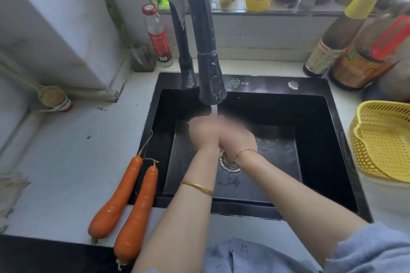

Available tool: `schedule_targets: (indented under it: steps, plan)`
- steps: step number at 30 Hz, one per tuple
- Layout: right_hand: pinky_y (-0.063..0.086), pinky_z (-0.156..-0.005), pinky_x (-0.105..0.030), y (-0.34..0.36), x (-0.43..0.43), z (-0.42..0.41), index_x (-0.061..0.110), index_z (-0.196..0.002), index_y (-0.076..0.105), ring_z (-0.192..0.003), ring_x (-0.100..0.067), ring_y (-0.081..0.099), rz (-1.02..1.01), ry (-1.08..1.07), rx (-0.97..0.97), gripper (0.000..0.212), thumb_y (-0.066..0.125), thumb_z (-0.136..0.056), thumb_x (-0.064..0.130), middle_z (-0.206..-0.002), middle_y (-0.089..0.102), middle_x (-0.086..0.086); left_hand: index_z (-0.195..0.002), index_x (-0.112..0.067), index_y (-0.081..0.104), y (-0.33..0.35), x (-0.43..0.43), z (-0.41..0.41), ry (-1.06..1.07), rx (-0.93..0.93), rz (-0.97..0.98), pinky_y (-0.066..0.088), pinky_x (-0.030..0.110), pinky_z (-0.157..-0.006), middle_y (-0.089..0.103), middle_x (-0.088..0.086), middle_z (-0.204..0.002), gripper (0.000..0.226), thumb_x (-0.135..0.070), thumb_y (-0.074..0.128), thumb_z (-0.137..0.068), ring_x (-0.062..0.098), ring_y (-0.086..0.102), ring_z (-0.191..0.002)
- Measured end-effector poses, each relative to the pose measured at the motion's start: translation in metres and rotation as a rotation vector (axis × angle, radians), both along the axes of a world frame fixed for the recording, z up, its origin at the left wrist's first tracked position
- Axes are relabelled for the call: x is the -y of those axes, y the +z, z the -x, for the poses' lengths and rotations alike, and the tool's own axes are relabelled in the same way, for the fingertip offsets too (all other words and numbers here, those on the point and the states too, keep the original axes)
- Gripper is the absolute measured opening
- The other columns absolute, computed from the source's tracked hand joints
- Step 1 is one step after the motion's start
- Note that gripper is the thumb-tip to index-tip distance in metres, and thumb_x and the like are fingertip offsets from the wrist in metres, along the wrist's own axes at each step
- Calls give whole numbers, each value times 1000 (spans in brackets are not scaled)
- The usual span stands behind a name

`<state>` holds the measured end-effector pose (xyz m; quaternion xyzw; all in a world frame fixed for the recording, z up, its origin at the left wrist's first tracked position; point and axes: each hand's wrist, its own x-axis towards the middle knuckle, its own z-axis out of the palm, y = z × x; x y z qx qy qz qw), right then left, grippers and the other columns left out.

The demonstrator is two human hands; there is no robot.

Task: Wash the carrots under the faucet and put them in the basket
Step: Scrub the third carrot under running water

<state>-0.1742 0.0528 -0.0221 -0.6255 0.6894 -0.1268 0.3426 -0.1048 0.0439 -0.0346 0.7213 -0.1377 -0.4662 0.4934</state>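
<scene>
- The pale countertop (66, 162) runs around everything, scuffed and speckled on my left side.
- Set into it is the black sink (321, 139), its floor wet and its metal drain (228, 163) partly hidden behind my right wrist.
- The black faucet (206, 51) rises from the back rim and bends toward me; a thin stream of water (214, 111) falls from its head straight onto my hands.
- On my right, at the counter's edge, sits the yellow basket (386, 146) — perforated, tilted, resting on something white beneath it. I see no carrot in it.
- Sauce bottles (346, 35) crowd the back right corner, and jars line the window ledge (266, 12) behind the faucet.
- Two carrots (124, 197) lie side by side on the counter just left of the sink, thin tips pointing toward the back and overlapping the sink's rim, thick ends toward me. They look dry and untouched.
- My left hand (203, 131) and right hand (237, 137) are pressed together under the stream, over the middle of the sink. They are blurred, so I cannot tell whether they are curled or flat, or whether anything is between them.
- A clear bottle with a red cap (158, 35) stands left of the faucet.
- A gold bangle (197, 188) circles my left forearm — a thin chain bracelet (244, 153) my right wrist.
</scene>
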Motion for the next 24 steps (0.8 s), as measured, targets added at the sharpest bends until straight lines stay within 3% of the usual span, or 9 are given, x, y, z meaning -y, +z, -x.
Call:
schedule_targets:
  steps: [2,4,8,10,12,16,18,21,24]
  plan:
    - [41,-62,-36,5,-8,-4,13,-114,43,-94,-31,61,81,34,-110,17,35,-99,15,-107,57,-5,-93,-1,63,3,6,0,47,16,-18,52,39,-75,66,7,-87,21,-21,60,-89,24,61,-78]
    - [42,-64,-36,7,-7,-5,10,-115,43,-96,-34,60,35,47,-75,19,34,-99,13,-111,58,-8,-86,-3,65,9,11,-1,61,-3,-43,52,38,-76,66,8,-85,20,-19,54,-90,26,62,-79]
    - [42,-72,-33,8,13,8,0,-117,50,-98,-36,62,-171,-64,206,26,45,-95,13,-107,64,-20,-72,-7,69,11,12,-7,-7,-162,-13,53,35,-82,71,8,-79,32,-19,49,-94,26,65,-81]
    - [46,-59,-27,4,17,15,-1,-111,56,-72,-27,67,-298,-108,371,28,44,-98,21,-85,66,-20,-72,-7,69,11,7,-7,-90,-248,40,54,36,-84,70,7,-74,39,-20,45,-100,23,65,-77]
    - [39,-39,-17,3,15,18,5,-90,60,-37,-16,53,-497,-219,586,39,36,-100,34,-54,57,-9,-84,-4,71,13,0,-8,-150,-353,79,56,34,-83,72,8,-79,39,-21,42,-104,20,68,-80]
    - [33,-41,-16,-4,14,25,5,-70,51,-30,-18,41,-696,-301,722,51,28,-100,40,-42,46,-9,-120,-4,63,13,-14,-13,-288,-471,170,54,35,-93,68,9,-114,31,-22,42,-106,17,65,-105]
    - [35,-41,-17,-5,13,26,3,-68,53,-31,-19,42,-703,-302,717,56,27,-99,43,-44,47,-11,-125,-8,56,15,-19,-14,-366,-448,195,57,34,-84,60,10,-124,27,-22,48,-103,16,63,-104]
    - [37,-40,-21,-6,11,23,-3,-76,56,-36,-22,45,-613,-351,637,54,29,-97,37,-54,53,-17,-121,-13,51,12,-21,-15,-473,-246,174,54,42,-91,57,12,-120,38,-22,68,-89,19,62,-101]
    - [36,-38,-20,-9,12,16,0,-89,56,-36,-22,49,-330,-194,439,42,31,-98,32,-58,57,-14,-118,-11,53,10,-21,-8,-305,-181,93,56,47,-90,60,11,-113,51,-20,79,-75,24,63,-100]
